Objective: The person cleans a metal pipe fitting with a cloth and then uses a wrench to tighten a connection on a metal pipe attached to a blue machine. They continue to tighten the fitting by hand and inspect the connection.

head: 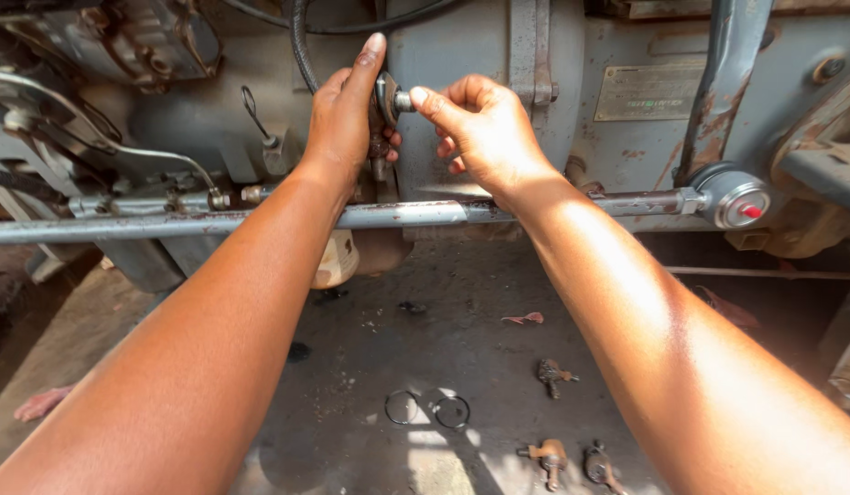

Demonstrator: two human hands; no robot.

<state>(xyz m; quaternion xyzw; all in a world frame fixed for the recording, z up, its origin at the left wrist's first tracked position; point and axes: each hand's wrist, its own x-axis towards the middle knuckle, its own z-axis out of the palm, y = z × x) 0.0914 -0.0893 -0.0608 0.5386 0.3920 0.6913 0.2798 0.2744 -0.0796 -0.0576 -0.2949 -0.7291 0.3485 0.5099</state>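
Observation:
My left hand [344, 115] grips a dark metal fitting [385, 99] mounted against the grey machine housing [461, 55], with the index finger stretched up along it. My right hand [480, 124] pinches the small bolt end [404, 101] sticking out of that fitting between thumb and fingertips. Both forearms reach over a long grey steel rod [406, 215] that runs left to right below the hands.
The rod ends at a ball joint with a red cap [738, 203] on the right. On the concrete floor lie two metal rings [427, 409], several small brass fittings [562, 454] and one more fitting [553, 374]. A rusty bar [723, 82] and black hose [301, 46] hang above.

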